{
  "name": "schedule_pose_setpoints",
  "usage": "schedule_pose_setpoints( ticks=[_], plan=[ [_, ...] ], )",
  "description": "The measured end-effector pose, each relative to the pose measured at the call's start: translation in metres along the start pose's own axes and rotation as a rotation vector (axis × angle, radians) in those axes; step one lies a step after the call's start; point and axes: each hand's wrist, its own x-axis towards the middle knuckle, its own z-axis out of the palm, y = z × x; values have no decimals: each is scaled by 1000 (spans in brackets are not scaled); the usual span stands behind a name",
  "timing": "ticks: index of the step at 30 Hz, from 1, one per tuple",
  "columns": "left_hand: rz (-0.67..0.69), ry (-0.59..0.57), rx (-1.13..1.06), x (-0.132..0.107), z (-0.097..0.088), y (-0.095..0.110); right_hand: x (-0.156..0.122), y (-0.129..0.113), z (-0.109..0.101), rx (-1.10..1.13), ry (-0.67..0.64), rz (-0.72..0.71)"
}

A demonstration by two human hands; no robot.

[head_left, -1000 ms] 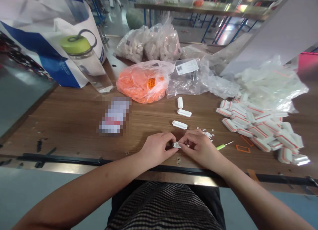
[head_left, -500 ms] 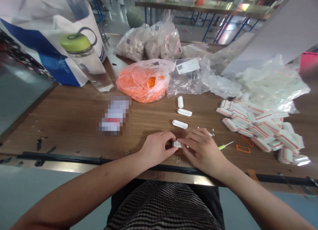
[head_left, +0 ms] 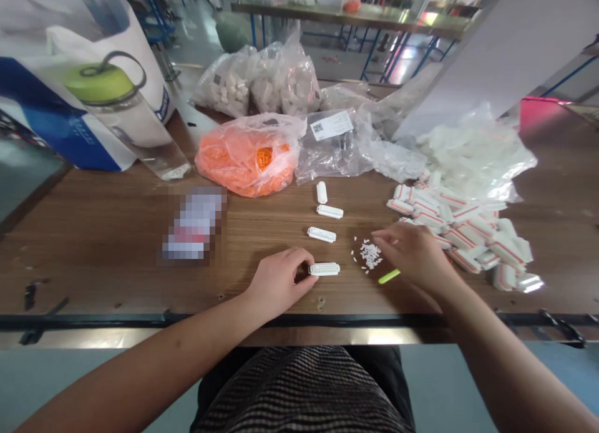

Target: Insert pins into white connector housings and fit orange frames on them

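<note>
The left hand (head_left: 279, 281) pinches a white block (head_left: 325, 269) by one end, seemingly steadying it on the surface (head_left: 266, 224). Right of the block, loose bits (head_left: 370, 255) lie handily near the right hand (head_left: 414, 255), whose grip I cannot tell.

brown table (head_left: 116, 289), white strips (head_left: 321, 234), tiny bits (head_left: 370, 256)

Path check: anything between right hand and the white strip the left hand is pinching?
Nothing tall visible. Small white pieces lie loose on the tabletop between the right hand and the white strip in the left hand; the green handle lies beside them.
</note>
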Motion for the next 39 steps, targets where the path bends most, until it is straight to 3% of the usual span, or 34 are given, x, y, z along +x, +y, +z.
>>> schedule_pose_setpoints(
  ticks=[2, 5, 8, 11, 14, 21, 27, 31, 35, 37, 39],
  plan=[
    [0, 3, 2, 0, 0, -1, 5, 22, -7, -53, -84, 38],
    [12, 16, 1, 1, 0, -1, 8, 34, -8, -121, -166, -28],
    [21, 21, -2, 1, 0, -2, 10, 32, -5, -251, -130, -17],
    [27, 28, -3, 1, 0, -2, 12, 32, -5, -313, -116, 116],
    [23, 23, -1, 1, 0, -2, 13, 37, -10, -267, -160, 216],
    [19, 26, 13, 1, 2, -4, 14, 49, -16, -89, -190, 172],
    [18, 23, 1, 1, 2, -4, 12, 36, -15, -203, -222, 254],
    [15, 23, -7, 1, 1, -2, 10, 28, -12, -284, -167, 271],
    [8, 15, -12, 1, 1, -1, 4, 13, -7, -35, -62, 301],
    [2, 10, -12, 1, 1, 0, 0, -5, -3, 183, -53, 232],
    [-8, 10, -12, 1, 2, 0, -4, -29, 2, 385, -111, 75]
  ],
)
